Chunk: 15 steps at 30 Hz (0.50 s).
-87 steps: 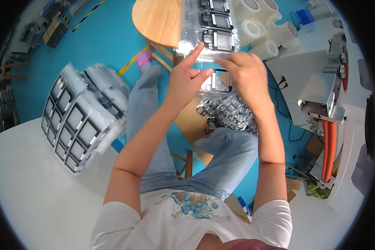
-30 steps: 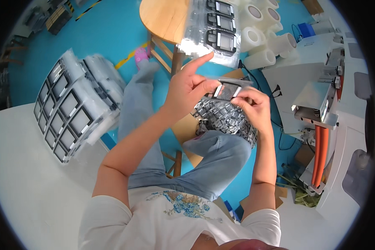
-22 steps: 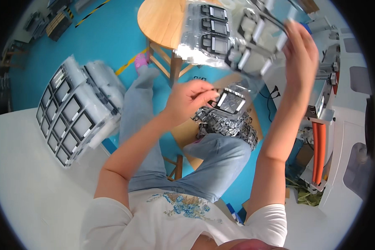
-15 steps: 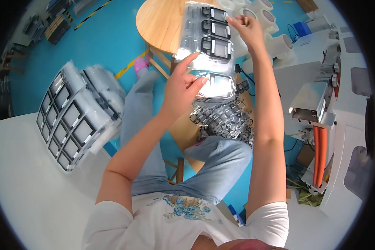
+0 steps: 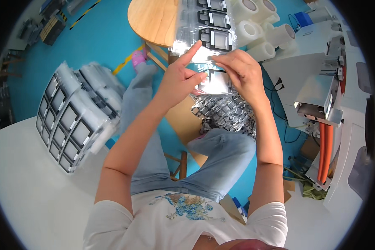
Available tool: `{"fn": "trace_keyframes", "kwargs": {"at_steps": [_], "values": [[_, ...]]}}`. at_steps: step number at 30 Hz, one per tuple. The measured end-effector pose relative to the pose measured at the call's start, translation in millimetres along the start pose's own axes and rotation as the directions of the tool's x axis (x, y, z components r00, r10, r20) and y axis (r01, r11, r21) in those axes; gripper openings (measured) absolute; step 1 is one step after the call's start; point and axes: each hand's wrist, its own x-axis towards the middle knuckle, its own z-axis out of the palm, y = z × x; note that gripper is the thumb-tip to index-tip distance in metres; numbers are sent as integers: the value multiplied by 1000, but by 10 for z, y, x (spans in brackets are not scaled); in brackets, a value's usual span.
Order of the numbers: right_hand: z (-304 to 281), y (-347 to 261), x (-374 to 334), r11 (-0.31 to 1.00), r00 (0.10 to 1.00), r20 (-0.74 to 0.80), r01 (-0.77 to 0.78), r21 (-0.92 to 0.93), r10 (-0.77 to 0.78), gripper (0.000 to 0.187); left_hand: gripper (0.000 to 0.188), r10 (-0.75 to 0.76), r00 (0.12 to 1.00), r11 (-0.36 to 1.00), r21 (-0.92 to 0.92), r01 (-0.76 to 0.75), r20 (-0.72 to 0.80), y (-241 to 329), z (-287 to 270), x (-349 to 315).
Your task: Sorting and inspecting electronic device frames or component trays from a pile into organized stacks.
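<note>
A strip of clear plastic film with several black-framed window pieces stretches from the far edge of the picture toward me, over the round wooden stool top. My left hand grips its left edge, index finger stretched along the film and thumb beside the nearest framed piece. Over the gap between the two nearest pieces, my right hand is closed in a pinch; whatever sits between its fingertips is too small to make out. Below the strip lies a heap of loose small framed pieces.
Stacked sheets of black-framed pieces stand on the white table at left. Beyond the strip is the wooden stool. Film rolls gather at the far right, near a machine with orange hoses and loose black cables.
My right hand has come down and inward from the strip's far right edge to the gap near my left hand. The strip sits slightly farther up in view. My left hand keeps its grip.
</note>
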Motion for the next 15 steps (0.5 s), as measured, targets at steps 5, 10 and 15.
{"fn": "trace_keyframes", "kwargs": {"at_steps": [5,10,15], "values": [[2,-181,116,907,981,147,172,-384,-124,27,77,-8,999,1000,-3,8,-32,17,-15,-18],[-479,-151,-384,844,948,-60,-306,-442,312,22,71,83,996,965,248,-84,14,69,24,-102],[-363,-230,-722,747,793,275,-607,272,544,33,68,143,989,989,50,-142,-31,177,80,-326]]}}
